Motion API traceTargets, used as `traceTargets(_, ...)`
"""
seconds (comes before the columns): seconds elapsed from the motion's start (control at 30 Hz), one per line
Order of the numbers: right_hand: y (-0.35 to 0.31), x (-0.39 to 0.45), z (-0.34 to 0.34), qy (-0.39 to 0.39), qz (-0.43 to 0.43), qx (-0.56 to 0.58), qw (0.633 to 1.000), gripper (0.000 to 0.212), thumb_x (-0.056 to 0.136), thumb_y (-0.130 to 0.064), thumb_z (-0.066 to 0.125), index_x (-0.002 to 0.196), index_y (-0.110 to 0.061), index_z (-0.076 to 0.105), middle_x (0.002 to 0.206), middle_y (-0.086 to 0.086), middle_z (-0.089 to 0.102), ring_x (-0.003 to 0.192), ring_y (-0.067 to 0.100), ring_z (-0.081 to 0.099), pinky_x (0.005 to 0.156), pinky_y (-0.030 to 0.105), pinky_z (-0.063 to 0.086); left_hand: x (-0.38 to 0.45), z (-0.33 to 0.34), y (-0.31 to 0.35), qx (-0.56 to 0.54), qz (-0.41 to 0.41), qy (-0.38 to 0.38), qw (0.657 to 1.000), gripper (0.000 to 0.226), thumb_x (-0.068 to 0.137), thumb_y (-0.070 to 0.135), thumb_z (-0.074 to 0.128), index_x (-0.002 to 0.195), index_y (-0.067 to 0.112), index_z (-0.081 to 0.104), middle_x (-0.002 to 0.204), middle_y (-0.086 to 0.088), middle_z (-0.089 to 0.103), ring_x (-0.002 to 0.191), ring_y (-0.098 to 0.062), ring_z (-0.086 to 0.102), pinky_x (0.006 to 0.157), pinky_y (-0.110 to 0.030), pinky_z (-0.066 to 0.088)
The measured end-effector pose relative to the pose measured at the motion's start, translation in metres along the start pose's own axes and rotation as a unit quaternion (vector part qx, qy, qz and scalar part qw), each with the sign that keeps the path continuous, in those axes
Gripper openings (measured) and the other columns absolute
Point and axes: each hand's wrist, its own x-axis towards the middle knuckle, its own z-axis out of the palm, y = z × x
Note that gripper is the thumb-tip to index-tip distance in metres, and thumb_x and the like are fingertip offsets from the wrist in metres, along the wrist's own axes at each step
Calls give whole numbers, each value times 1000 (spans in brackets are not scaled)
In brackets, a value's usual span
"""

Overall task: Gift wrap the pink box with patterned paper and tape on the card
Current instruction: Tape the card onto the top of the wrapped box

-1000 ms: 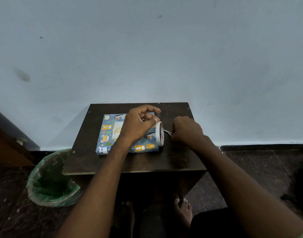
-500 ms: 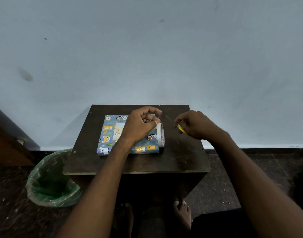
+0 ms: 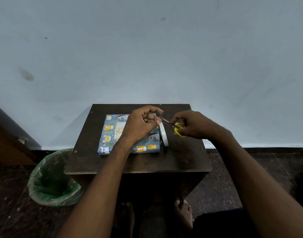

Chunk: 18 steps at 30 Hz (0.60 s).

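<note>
1. From the head view, a small dark table (image 3: 138,162) stands against a pale wall, and the wrapped box (image 3: 111,134) lies flat on it, left of centre, in blue paper printed with bears and other animals.
2. A white card (image 3: 119,130) with gold lettering rests on top of the box; its right part is hidden behind the left hand.
3. The left hand (image 3: 141,124) hovers over the right half of the box, fingers curled, thumb and fingertips pinched together at the top of the tape roll (image 3: 164,133). What exactly they pinch is too small to tell, probably the loose end of the tape.
4. The tape roll stands on edge on the table, just beside the box's right side.
5. The right hand (image 3: 195,125) is to the right of the roll, off the box, fingers curled through the yellow handles of a pair of scissors (image 3: 174,126).
6. The scissor blades point left and up toward the left hand's fingertips, above the roll; the two hands are near each other but apart.
7. A bin lined with green plastic (image 3: 52,179) sits on the floor left of the table, and bare feet (image 3: 183,212) show beneath the table.
</note>
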Motion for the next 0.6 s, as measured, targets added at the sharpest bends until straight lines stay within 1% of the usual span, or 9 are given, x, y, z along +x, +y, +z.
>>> traceTargets(0.07,-2,0,-1,1,-6,2,1000,23,83,-19,81,103,-27,74,76,-2,66,66,11,54,64,29,42,0,0,1,3,3,-5,1000,32,90,4,77,115,23,77,88,1,81,78,-32,72,74,-33,57)
traceTargets(0.13,-3,0,-1,0,-10,1,1000,24,84,-19,80,105,-28,74,75,-4,65,65,9,53,62,28,41,0,0,1,6,8,-10,1000,32,90,4,78,115,23,77,87,2,81,71,-17,68,71,-27,55)
traceTargets(0.2,-5,0,-1,1,-14,1,1000,25,84,-18,80,107,-28,75,74,-6,62,65,8,52,61,28,41,0,0,1,10,9,-11,1000,32,90,4,79,115,23,77,87,3,81,69,-9,65,70,-22,54)
traceTargets(0.33,-8,-1,-1,12,-20,0,1000,26,84,-16,78,107,-28,76,72,-10,59,66,6,52,62,29,42,1,0,1,17,13,-10,1000,33,89,3,78,113,25,78,86,4,80,68,-12,63,67,-24,51)
traceTargets(0.4,-7,-1,-2,19,-25,-6,999,25,84,-15,77,106,-28,76,70,-9,59,65,7,52,61,28,41,1,0,0,19,15,-9,1000,33,89,4,78,113,26,78,85,3,80,68,-15,63,67,-26,51)
traceTargets(0.47,-7,0,-1,28,-28,-10,999,24,85,-14,75,104,-29,77,67,-9,60,63,6,52,59,26,39,1,0,-1,21,17,-7,1000,32,88,5,79,113,26,78,84,4,80,68,-14,63,68,-27,52)
traceTargets(0.53,-6,1,-2,36,-30,-9,999,23,86,-13,74,101,-29,78,65,-7,59,60,6,51,59,25,39,1,0,-1,20,18,-7,1000,32,88,5,79,113,27,78,85,4,80,68,-16,63,69,-28,52)
traceTargets(0.6,-5,2,-3,41,-32,-8,999,23,87,-11,73,100,-28,79,64,-3,60,58,7,49,56,21,37,1,0,0,17,18,-8,1000,33,89,5,79,114,26,78,85,4,80,70,-19,66,70,-30,54)
